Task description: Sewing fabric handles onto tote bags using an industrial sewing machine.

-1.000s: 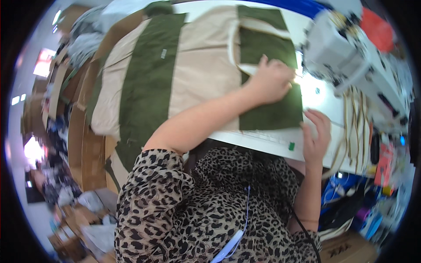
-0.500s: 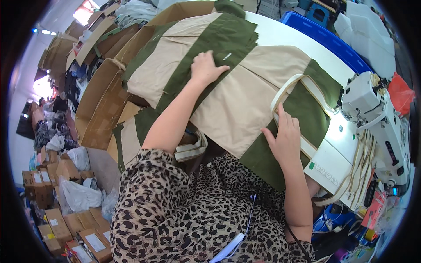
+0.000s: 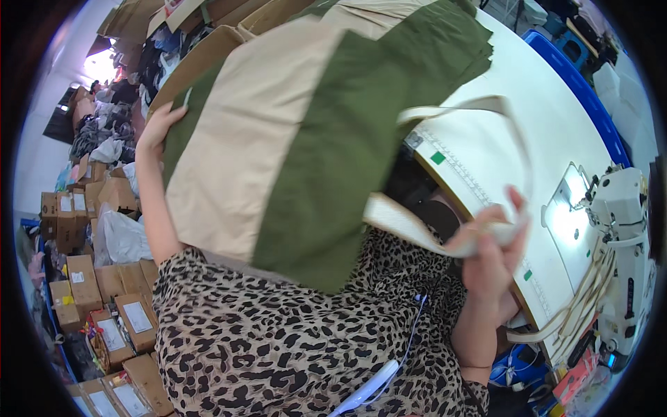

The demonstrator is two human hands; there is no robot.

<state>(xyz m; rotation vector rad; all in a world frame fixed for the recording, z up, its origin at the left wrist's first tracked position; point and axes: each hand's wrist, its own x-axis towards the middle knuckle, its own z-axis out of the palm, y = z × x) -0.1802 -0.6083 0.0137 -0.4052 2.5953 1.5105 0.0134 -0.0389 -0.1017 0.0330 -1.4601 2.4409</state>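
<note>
A green and beige fabric bag (image 3: 306, 132) hangs lifted off the white work table (image 3: 500, 160), in front of my chest. My left hand (image 3: 158, 128) grips its left edge, arm raised. My right hand (image 3: 490, 247) holds the beige webbing handle (image 3: 410, 226), which loops up over the table. The bag's lower green panel droops toward my leopard-print top.
A white sewing machine (image 3: 618, 229) stands at the right end of the table, with beige straps (image 3: 577, 306) hanging beside it. Blue crates (image 3: 577, 76) sit beyond the table. Cardboard boxes (image 3: 104, 306) and fabric piles fill the floor at left.
The bag lay flat on the table under both palms; now both hands have lifted it off the surface, the right hand taking the handle, the left hand the far edge.
</note>
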